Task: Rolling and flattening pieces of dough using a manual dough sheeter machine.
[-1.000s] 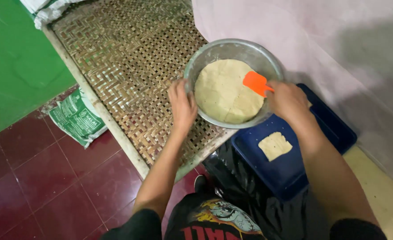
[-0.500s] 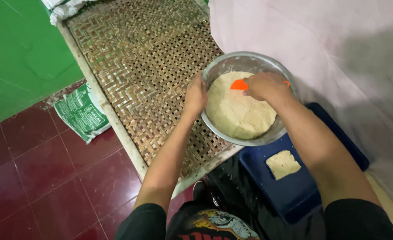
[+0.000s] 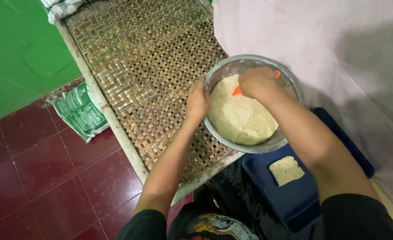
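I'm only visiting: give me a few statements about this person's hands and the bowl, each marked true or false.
1. The left hand rests on the rim of the metal bowl. True.
2. The right hand holds a blue knife. False: it holds an orange scraper.
3. The dough in the bowl shows scored lines. True.
4. The blue tray holds nothing. False: one dough square lies in it.
5. The bowl sits on the red floor. False: it sits on a woven mat.
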